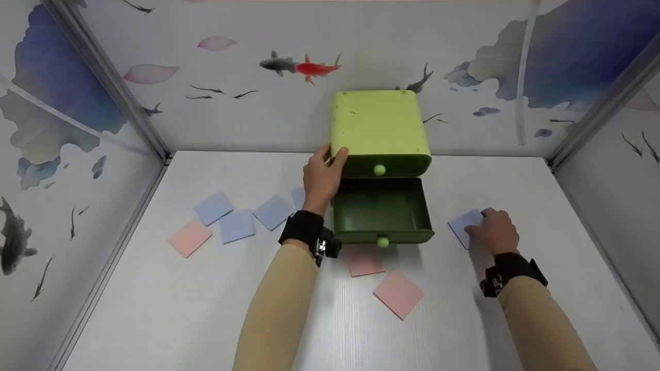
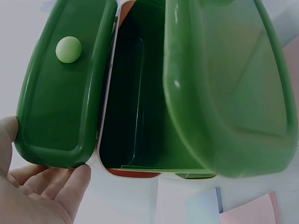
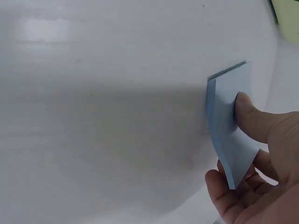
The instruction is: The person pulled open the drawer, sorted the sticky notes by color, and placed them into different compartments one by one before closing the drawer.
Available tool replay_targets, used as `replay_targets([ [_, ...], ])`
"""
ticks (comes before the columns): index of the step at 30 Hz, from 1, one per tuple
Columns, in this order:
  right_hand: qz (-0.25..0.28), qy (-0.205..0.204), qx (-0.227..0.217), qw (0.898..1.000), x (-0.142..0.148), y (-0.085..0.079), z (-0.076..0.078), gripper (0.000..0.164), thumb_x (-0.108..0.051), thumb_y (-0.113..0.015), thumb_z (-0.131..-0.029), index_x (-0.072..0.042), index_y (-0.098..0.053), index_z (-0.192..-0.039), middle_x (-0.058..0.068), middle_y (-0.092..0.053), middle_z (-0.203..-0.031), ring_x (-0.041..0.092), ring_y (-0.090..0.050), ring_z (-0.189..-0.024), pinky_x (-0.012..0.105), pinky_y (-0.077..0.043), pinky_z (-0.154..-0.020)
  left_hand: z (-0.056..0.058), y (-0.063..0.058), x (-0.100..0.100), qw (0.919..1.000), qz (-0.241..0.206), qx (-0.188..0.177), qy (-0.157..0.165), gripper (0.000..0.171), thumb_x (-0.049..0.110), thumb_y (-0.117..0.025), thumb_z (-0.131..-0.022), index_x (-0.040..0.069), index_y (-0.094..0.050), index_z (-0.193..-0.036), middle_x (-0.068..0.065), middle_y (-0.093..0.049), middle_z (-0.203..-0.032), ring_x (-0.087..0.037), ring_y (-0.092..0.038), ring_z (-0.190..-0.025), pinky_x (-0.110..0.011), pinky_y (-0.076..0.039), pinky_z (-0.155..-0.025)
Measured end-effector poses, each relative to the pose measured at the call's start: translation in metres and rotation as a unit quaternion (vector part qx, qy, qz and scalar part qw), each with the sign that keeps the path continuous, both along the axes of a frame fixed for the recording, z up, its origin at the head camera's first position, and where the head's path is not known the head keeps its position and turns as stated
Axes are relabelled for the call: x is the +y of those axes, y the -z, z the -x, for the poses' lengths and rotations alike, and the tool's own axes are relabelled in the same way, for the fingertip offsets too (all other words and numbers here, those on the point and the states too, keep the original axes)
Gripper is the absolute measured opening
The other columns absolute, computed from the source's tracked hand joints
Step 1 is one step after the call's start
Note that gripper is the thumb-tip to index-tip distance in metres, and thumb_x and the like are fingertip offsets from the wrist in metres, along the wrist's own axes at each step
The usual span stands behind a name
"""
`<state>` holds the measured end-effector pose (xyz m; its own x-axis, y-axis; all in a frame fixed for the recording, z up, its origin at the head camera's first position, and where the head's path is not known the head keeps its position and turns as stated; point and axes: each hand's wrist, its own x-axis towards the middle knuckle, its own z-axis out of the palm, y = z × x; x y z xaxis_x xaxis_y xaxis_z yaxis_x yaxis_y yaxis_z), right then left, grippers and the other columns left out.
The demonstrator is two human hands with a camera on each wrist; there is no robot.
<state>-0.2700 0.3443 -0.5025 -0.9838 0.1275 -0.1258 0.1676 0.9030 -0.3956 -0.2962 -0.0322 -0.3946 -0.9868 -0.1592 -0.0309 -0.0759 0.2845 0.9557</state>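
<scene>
A small green drawer box (image 1: 379,121) with a light green top stands against the back wall. Its lower drawer (image 1: 356,237) is pulled out and shows a bare inside; the upper drawer (image 2: 60,102), with a round knob, is closed. My left hand (image 1: 320,180) holds the box's left side at the upper drawer, thumb toward the top and fingers along the side. Off to the right of the box, my right hand (image 1: 497,232) pinches a blue sticky note pad (image 3: 229,112). The thumb presses on its face, fingers behind, and the pad bends slightly.
Several blue pads (image 1: 237,226) and a pink pad (image 1: 190,238) lie left of my left arm. Two more pink pads lie in front of the box, one pink pad (image 1: 398,294) nearer and one partly beneath the open drawer. Printed walls (image 1: 247,113) enclose the white table (image 1: 154,309).
</scene>
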Motion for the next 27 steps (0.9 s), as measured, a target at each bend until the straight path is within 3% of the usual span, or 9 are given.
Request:
replay_targets([
  [5,0.013,0.015,0.019,1.000,-0.005,-0.006,0.000,0.043,-0.018,-0.061,-0.092,0.011,-0.058,-0.123,0.033,-0.061,-0.118,0.046,-0.063,-0.101,0.051,-0.052,-0.077,0.000,0.000,0.000,1.0000,0.000,0.005,0.000,0.066,0.051,-0.053,-0.097,0.015,-0.039,-0.150,-0.004,-0.045,-0.152,-0.019,-0.049,-0.135,-0.035,-0.042,-0.109],
  [12,0.013,0.010,0.029,0.999,-0.013,-0.020,0.000,0.035,-0.015,-0.058,-0.094,0.008,-0.063,-0.121,0.030,-0.066,-0.113,0.040,-0.066,-0.091,0.043,-0.052,-0.068,-0.001,0.000,-0.001,0.9999,0.004,0.016,0.004,0.065,0.048,-0.052,-0.098,0.012,-0.038,-0.150,-0.006,-0.045,-0.152,-0.020,-0.048,-0.136,-0.035,-0.041,-0.110],
  [17,0.010,0.006,0.038,0.999,-0.019,-0.031,0.001,0.035,-0.014,-0.056,-0.095,0.007,-0.063,-0.121,0.030,-0.065,-0.114,0.042,-0.066,-0.096,0.046,-0.053,-0.073,0.001,-0.001,-0.001,0.9998,0.006,0.021,0.001,0.065,0.048,-0.052,-0.098,0.012,-0.039,-0.150,-0.006,-0.045,-0.152,-0.021,-0.049,-0.136,-0.034,-0.042,-0.109],
  [27,0.001,-0.017,0.104,0.994,-0.037,-0.062,0.002,0.027,-0.010,-0.060,-0.092,0.000,-0.069,-0.115,0.027,-0.069,-0.110,0.043,-0.067,-0.093,0.052,-0.052,-0.074,-0.003,-0.002,-0.001,0.9998,0.016,0.007,0.007,0.065,0.049,-0.051,-0.098,0.012,-0.037,-0.150,-0.007,-0.044,-0.152,-0.021,-0.047,-0.137,-0.036,-0.041,-0.110],
])
